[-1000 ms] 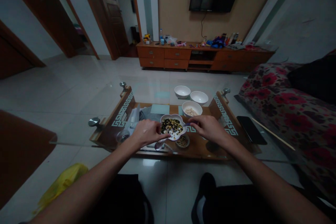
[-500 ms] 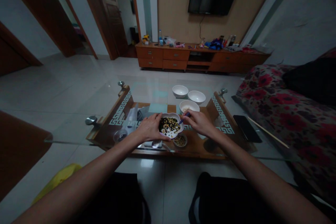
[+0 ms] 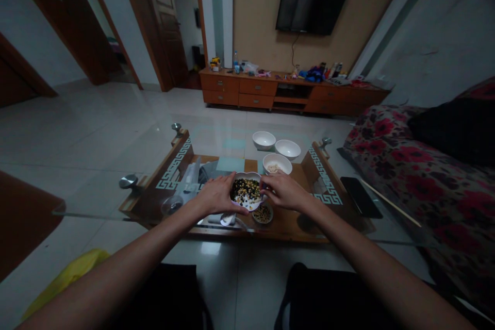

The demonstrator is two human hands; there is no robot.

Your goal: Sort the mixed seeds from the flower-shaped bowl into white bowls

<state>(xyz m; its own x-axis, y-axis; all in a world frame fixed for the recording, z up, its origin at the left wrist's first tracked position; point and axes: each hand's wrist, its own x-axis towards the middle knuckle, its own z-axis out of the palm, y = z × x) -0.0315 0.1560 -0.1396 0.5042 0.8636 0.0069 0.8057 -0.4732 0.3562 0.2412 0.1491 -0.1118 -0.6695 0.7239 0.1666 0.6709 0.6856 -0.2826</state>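
Note:
My left hand (image 3: 219,195) grips the left side of a white scalloped bowl (image 3: 252,207), thumb along its near edge. Black, yellow and green beans (image 3: 247,189) lie mixed inside, with white bottom showing near the front. At the bowl's right rim, my right hand (image 3: 285,191) is closed on a thin blue-purple handle (image 3: 263,185), which looks like a spoon's; its far end is hidden. Just below sits a small round dish (image 3: 271,215) of similar mixed beans. Behind the hands stands a white bowl (image 3: 288,165) with pale contents.
Two more white bowls (image 3: 264,140) stand farther back on the glass table (image 3: 209,136). A white spoon (image 3: 227,219) and a clear cup (image 3: 172,205) are near the left arm. To the right lie a black tablet-like slab (image 3: 359,197) and a wooden stick (image 3: 390,203).
The view has tilted up slightly, so everything sits lower. My right hand has shifted closer to the bowl's right rim, and less of the blue handle shows. The beans look more spread out.

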